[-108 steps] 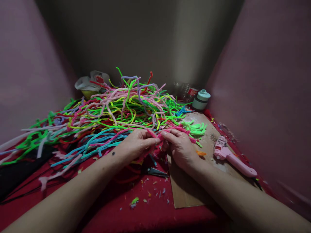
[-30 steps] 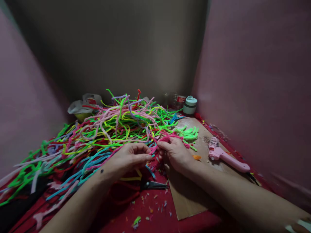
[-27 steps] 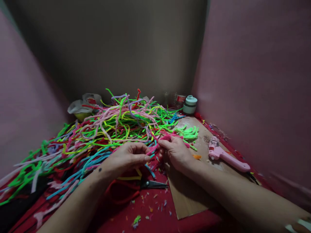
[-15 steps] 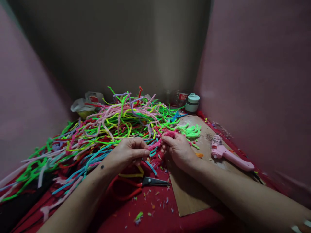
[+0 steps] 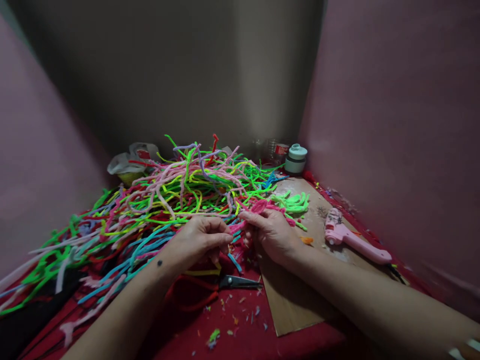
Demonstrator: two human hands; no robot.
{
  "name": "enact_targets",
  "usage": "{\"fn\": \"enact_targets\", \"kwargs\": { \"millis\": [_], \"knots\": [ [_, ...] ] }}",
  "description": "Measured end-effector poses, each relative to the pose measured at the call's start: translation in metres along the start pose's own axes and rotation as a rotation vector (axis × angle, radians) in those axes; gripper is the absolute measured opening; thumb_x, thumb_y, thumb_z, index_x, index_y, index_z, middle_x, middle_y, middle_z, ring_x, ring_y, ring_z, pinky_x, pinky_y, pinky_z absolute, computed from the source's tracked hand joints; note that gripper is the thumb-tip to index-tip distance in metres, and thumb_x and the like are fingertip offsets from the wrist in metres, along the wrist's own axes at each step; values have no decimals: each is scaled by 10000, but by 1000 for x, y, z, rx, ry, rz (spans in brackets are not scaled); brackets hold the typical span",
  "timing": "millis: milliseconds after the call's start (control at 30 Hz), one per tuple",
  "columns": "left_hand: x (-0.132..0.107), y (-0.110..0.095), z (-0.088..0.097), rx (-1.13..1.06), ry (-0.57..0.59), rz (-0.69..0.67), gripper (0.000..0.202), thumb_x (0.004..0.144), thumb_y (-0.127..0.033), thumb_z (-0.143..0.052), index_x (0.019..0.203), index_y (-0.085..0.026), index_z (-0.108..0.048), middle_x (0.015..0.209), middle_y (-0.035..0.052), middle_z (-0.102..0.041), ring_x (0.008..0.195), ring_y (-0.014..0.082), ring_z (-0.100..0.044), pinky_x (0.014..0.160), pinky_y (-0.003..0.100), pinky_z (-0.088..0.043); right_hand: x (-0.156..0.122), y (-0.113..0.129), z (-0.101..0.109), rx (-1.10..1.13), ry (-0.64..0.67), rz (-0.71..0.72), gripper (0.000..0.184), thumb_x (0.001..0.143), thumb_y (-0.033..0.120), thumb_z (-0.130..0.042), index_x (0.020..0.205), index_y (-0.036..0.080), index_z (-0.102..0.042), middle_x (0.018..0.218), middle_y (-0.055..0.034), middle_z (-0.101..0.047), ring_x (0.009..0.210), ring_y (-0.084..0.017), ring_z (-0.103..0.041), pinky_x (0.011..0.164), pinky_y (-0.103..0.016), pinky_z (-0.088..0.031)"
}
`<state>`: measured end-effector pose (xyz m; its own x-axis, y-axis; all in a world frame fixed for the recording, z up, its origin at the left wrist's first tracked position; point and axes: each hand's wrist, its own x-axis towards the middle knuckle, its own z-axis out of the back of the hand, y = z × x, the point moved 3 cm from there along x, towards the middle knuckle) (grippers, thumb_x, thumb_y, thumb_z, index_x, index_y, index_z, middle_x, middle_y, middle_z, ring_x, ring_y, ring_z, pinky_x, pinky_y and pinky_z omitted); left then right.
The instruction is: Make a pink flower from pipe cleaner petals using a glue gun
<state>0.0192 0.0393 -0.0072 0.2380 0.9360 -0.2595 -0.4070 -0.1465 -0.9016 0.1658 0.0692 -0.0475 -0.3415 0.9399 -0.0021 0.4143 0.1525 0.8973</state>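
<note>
A pink pipe cleaner [image 5: 237,227] stretches between my two hands above the red cloth. My left hand [image 5: 204,239] pinches one end between thumb and fingertips. My right hand [image 5: 272,232] is closed on the other part, where pink loops [image 5: 260,206] show over the fingers. Beneath and a little nearer lie scissors [image 5: 232,282] with red handles, partly behind my left wrist. Just beyond both hands rises a big tangled heap of coloured pipe cleaners [image 5: 180,182]. A bundle of bent green loops [image 5: 294,202] rests on the cardboard, past my right hand.
On the right, a pink glue gun [image 5: 347,237] lies on the cardboard sheet [image 5: 296,305]. A pale green jar [image 5: 296,159] stands at the back beside a clear bottle [image 5: 279,151]. Small coloured clippings litter the red cloth [image 5: 240,345]. A white plastic bag [image 5: 123,162] sits back left.
My right hand has slid slightly left along the pink pipe cleaner, towards my left hand. More of the pink loops now show above its fingers. The scissors and glue gun stay put.
</note>
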Motion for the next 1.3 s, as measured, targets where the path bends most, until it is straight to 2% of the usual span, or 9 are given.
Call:
{"fn": "enact_targets", "kwargs": {
  "millis": [133,233,333,433,533,633,833,1067,1300],
  "knots": [
    [-1,0,4,71,-64,-16,221,673,-330,-648,606,-136,-567,474,-26,-541,406,70,-441,409,182,-300,0,8,1,-9,-65,61,202,701,345,-657,722,163,-571,489,43,-510,397,-83,-451,397,-215,-363],
    [-1,0,7,26,-43,-72,237,678,-356,-657,761,-137,-620,656,10,-624,567,116,-552,523,214,-400,0,8,2,-76,-75,72,216,701,349,-661,664,153,-576,488,36,-498,413,-72,-435,406,-207,-333],
    [0,1,8,-48,-47,-109,328,699,-390,-649,938,-168,-612,815,16,-642,703,136,-583,637,241,-438,0,5,0,-37,-30,68,237,696,333,-675,602,145,-565,473,47,-454,413,-53,-396,409,-198,-298],
    [-1,1,1,-121,-18,-119,339,709,-369,-651,980,-175,-589,763,-8,-615,652,107,-549,611,223,-426,-1,0,-3,35,43,33,227,702,329,-677,622,145,-571,476,50,-443,414,-53,-391,417,-201,-313],
    [-2,-1,-12,-186,46,-94,293,716,-331,-641,940,-161,-559,695,-16,-597,545,85,-502,513,206,-389,-4,-4,-5,36,86,-15,212,680,334,-699,700,158,-582,511,33,-508,414,-74,-437,414,-216,-343],
    [-3,-2,-19,-203,-1,-33,229,703,-289,-639,842,-140,-537,668,-4,-599,488,75,-475,458,197,-355,-6,-3,-5,11,101,-17,225,683,344,-698,713,166,-564,525,27,-533,404,-78,-449,410,-219,-349],
    [-1,-3,-13,-183,-64,-82,164,686,-262,-634,752,-129,-563,596,-33,-547,489,69,-455,488,201,-369,-4,0,-2,-70,60,9,247,722,381,-650,704,144,-582,532,25,-524,421,-70,-457,420,-205,-347],
    [0,0,-16,-182,-112,-36,229,636,-314,-682,722,-125,-586,568,-28,-550,472,69,-443,473,201,-347,-7,4,-3,-163,29,-35,283,695,372,-657,565,139,-562,434,34,-490,351,-67,-409,359,-201,-311],
    [2,5,-13,-305,-139,-29,172,639,-268,-693,688,-134,-598,541,-37,-542,460,58,-447,451,177,-348,-4,0,-2,-61,77,-13,384,781,493,-535,673,136,-627,500,-6,-553,411,-83,-464,420,-220,-349]
  ]
}}
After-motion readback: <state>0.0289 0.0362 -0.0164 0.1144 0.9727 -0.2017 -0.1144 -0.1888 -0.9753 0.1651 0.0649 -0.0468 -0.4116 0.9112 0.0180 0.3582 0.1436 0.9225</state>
